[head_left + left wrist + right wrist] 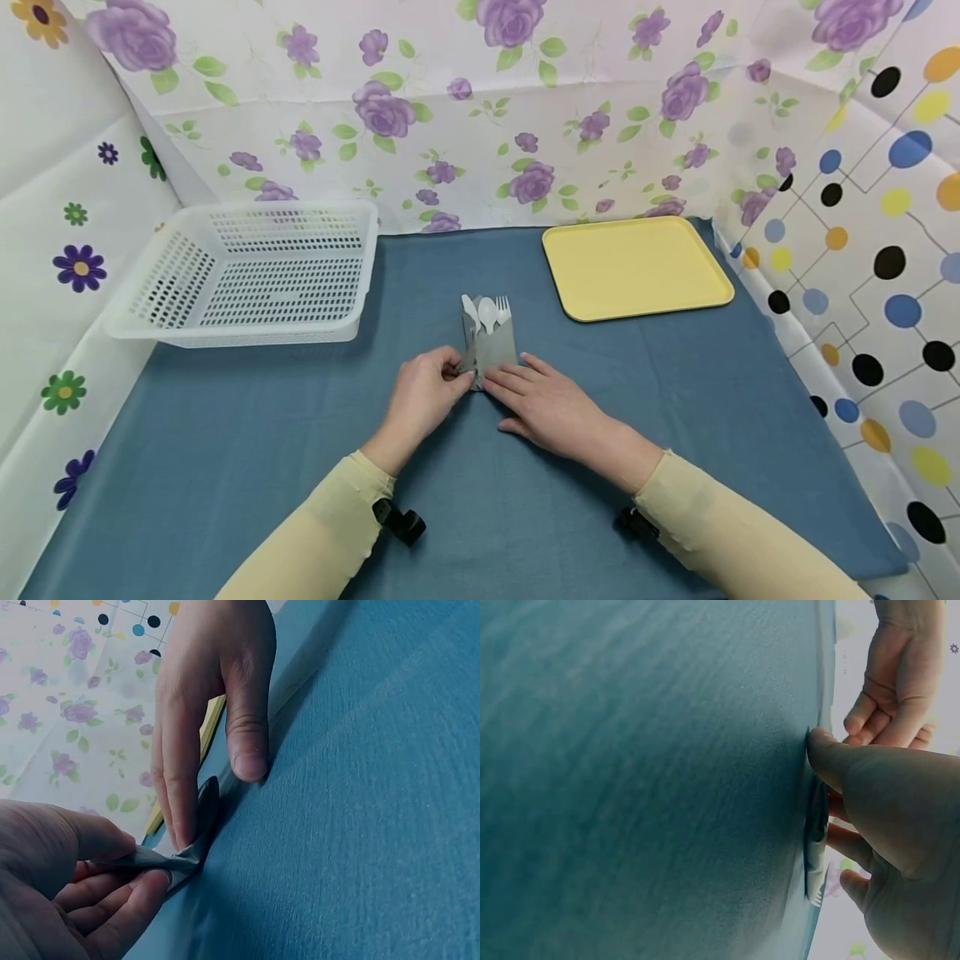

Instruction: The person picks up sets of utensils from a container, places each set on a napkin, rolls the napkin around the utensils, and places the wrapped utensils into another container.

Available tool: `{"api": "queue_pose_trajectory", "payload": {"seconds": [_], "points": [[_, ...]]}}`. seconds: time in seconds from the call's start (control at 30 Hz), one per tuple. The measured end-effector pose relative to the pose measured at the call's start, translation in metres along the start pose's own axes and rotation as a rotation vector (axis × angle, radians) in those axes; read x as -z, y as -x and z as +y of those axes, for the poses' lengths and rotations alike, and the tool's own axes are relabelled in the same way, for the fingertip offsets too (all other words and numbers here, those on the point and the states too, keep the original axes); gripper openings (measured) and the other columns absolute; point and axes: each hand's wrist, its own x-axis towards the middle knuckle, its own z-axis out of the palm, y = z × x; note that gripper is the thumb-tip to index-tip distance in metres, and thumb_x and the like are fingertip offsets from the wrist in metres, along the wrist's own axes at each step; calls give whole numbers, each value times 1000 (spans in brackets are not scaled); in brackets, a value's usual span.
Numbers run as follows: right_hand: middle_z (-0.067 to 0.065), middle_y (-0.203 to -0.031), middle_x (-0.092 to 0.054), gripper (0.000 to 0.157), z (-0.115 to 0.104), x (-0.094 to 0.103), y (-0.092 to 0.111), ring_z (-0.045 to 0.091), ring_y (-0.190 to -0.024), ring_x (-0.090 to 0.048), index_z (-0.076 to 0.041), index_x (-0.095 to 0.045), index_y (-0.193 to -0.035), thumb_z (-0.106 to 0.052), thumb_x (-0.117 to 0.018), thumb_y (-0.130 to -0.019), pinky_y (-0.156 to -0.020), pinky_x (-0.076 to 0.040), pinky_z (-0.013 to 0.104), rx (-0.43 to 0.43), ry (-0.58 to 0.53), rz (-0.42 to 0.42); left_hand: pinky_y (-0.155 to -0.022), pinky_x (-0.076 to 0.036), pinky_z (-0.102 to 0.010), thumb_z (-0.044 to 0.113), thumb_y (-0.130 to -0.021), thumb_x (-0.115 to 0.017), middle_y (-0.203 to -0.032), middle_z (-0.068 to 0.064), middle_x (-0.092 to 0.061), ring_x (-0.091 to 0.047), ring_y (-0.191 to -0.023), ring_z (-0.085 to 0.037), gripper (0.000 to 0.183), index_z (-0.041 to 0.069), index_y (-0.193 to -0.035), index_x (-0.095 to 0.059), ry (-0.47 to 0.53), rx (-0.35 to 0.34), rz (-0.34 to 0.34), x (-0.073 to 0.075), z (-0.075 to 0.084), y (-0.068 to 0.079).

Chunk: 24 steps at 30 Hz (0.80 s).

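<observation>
Grey pouch [498, 346] holds 3 utensils [487, 311]; left fingers [109, 838] pinch its edge, right fingers [507, 380] rest straight on it.

The head view is brightly and evenly lit, faint shadows being cast on the tabletop [262, 433] beneath the hands [551, 408]; both wrist views are dimmer and softer.

Matt, cloth-like finish is shown by the pouch [497, 344], centre; smooth plastic by the basket [270, 336], upper left.
</observation>
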Motion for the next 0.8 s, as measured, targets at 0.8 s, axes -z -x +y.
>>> {"api": "queue_pose_trajectory", "payload": {"seconds": [0.8], "points": [[10, -166, -54, 69, -3, 0, 3, 27, -154, -51, -10, -56, -163, -49, -70, -108, -131, -33, 54, -2, 3, 26, -69, -56, -38, 17, -103, -81, -89, 0, -77, -66, -74, -14, 7, 13, -99, -80, 43, -32, -26, -11, 6, -4]]}}
